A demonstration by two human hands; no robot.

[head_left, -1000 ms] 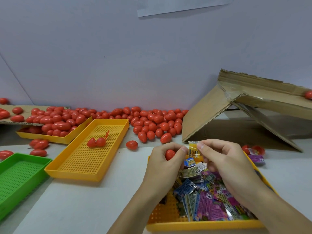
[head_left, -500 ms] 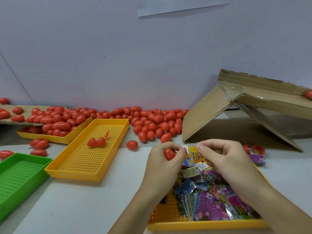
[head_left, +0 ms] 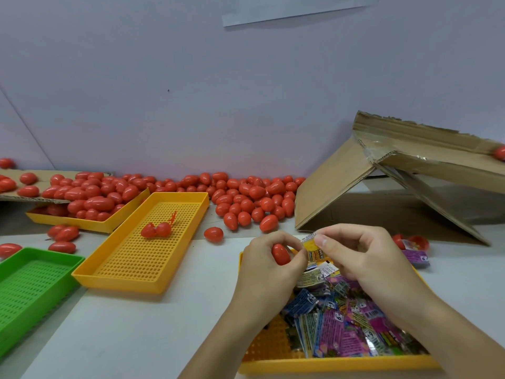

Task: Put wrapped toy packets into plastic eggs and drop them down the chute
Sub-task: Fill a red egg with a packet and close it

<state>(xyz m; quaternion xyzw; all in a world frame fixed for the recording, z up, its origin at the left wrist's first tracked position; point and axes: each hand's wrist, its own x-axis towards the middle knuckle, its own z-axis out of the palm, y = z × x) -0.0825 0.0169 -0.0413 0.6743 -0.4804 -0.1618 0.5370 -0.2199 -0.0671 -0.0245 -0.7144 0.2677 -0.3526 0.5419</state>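
Left hand (head_left: 269,265): fingers curled round a red egg (head_left: 280,254), held in the palm above the near tray's (head_left: 336,363) far left corner. Right hand (head_left: 363,255): thumb and forefinger pinched on the top edge of a yellow packet (head_left: 312,248), which is hung between the two hands, just beside the egg; whether the left fingertips are also on the packet cannot be told.

Near tray, yellow, is filled with a heap of packets (head_left: 341,321), purple, blue and green wrappers mixed. Cardboard chute (head_left: 426,165) is propped at right rear, sloped down to the right; one egg (head_left: 500,153) is seen on its upper run at the frame edge. Opened egg halves (head_left: 415,242) and a purple packet (head_left: 416,257) are lain on the table under the chute's near edge.

Loose eggs (head_left: 246,198) are piled along the wall. A second yellow tray (head_left: 131,277) at centre left is occupied by one opened egg (head_left: 156,230). A third yellow tray (head_left: 82,224) at left rear is heaped with eggs. Green tray (head_left: 32,285) is set at the left edge
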